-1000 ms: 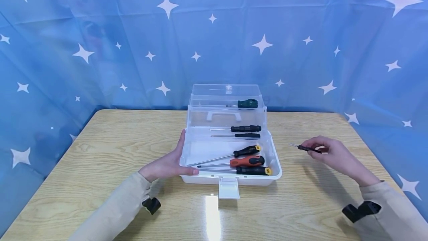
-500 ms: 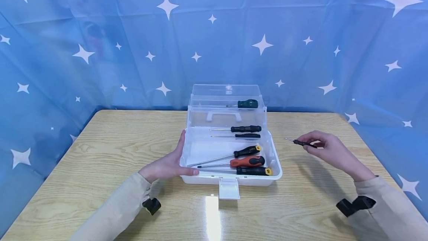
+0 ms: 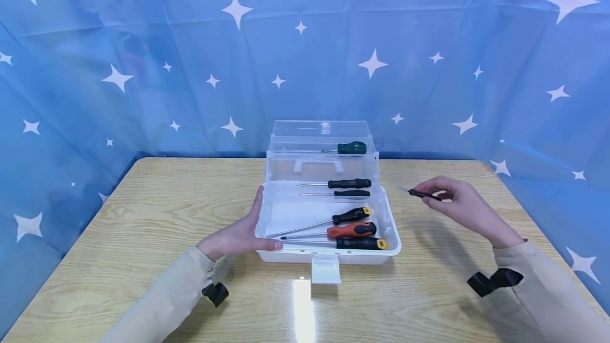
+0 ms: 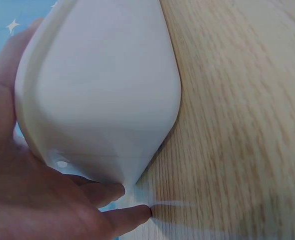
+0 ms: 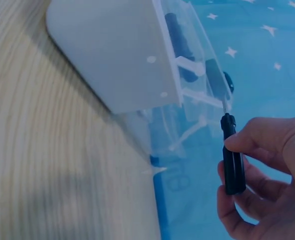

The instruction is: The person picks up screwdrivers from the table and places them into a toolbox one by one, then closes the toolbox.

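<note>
A white toolbox (image 3: pixel 329 258) stands on the table with its clear lid (image 3: pixel 321 128) raised. My left hand (image 3: pixel 238 234) holds the box at its left front corner, thumb along the front rim; the left wrist view shows fingers about the white wall (image 4: pixel 102 90). To the right of the box my right hand (image 3: pixel 457 205) pinches a small black screwdriver (image 5: pixel 233 165) by its handle, above the table. Its thin shaft points toward the box. Inside lie an orange-and-black screwdriver (image 3: pixel 352 229), two black-and-yellow screwdrivers (image 3: pixel 357 243) in front, and slim black screwdrivers (image 3: pixel 350 183) farther back.
A green-handled screwdriver (image 3: pixel 351 147) lies in the upper tier near the lid. The front latch (image 3: pixel 326 270) hangs down over the wooden table (image 3: pixel 190 189). A blue curtain with white stars (image 3: pixel 305 68) hangs behind the table.
My right hand has moved left and away from me with the small screwdriver, coming closer to the toolbox. My left hand and the box have stayed in place.
</note>
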